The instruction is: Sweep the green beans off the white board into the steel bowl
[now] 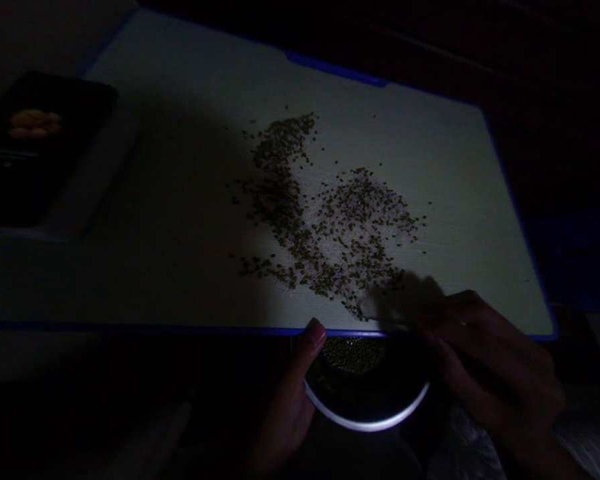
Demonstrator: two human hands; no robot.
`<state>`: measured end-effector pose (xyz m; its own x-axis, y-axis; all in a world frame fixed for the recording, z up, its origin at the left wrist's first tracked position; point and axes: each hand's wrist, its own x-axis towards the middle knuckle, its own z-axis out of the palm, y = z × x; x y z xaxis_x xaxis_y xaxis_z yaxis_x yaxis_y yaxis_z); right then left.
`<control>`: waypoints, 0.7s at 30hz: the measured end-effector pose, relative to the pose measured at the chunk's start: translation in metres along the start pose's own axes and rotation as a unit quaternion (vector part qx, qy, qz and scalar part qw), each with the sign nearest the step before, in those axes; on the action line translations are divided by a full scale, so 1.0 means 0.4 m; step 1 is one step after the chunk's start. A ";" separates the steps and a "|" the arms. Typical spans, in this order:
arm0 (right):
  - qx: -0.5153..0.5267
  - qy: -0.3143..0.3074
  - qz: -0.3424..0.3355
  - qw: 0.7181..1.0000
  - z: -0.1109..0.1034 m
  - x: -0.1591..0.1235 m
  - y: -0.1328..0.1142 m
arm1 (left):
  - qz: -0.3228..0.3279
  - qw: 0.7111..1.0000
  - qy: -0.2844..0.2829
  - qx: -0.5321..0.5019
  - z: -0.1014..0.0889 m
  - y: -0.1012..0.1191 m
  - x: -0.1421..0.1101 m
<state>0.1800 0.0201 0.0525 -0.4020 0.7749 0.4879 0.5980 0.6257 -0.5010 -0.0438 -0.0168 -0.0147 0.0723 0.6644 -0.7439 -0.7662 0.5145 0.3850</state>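
Small green beans, which look like mung beans, lie scattered with finer pale grains on a white tabletop with a blue edge. My left hand grips the side of a bowl just under the table's near edge, its thumb up by the rim. More green beans are inside the bowl. Above the bowl's right side, my right hand is closed on a thin stick-like tool. The tool's tip touches or nearly touches beans at the near edge; its kind is too dark to make out.
A dark box with a picture of round orange-brown food on top stands at the table's left. The blue edge runs down the right side, with a blue strip at the far side. The surroundings are very dark.
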 end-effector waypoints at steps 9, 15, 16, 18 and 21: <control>-0.002 0.020 -0.034 0.999 0.005 -0.017 -0.013 | -0.013 1.000 -0.013 -0.005 0.001 0.001 0.000; -0.007 0.001 -0.007 1.000 0.008 -0.014 -0.013 | 0.002 1.000 -0.015 -0.005 0.004 0.003 -0.005; -0.003 0.000 -0.002 1.000 0.008 -0.013 -0.012 | 0.002 1.000 -0.019 -0.007 0.003 0.002 -0.004; -0.006 0.004 0.007 1.000 0.006 -0.009 -0.011 | -0.002 1.000 -0.027 -0.009 0.002 0.002 -0.001; -0.042 0.010 0.022 0.999 0.000 -0.001 -0.007 | -0.001 1.000 -0.024 -0.006 0.003 0.003 0.001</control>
<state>0.1787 0.0179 0.0537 -0.3610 0.7985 0.4817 0.6708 0.5812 -0.4607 -0.0438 -0.0151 -0.0140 0.1044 0.6895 -0.7167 -0.7738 0.5090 0.3770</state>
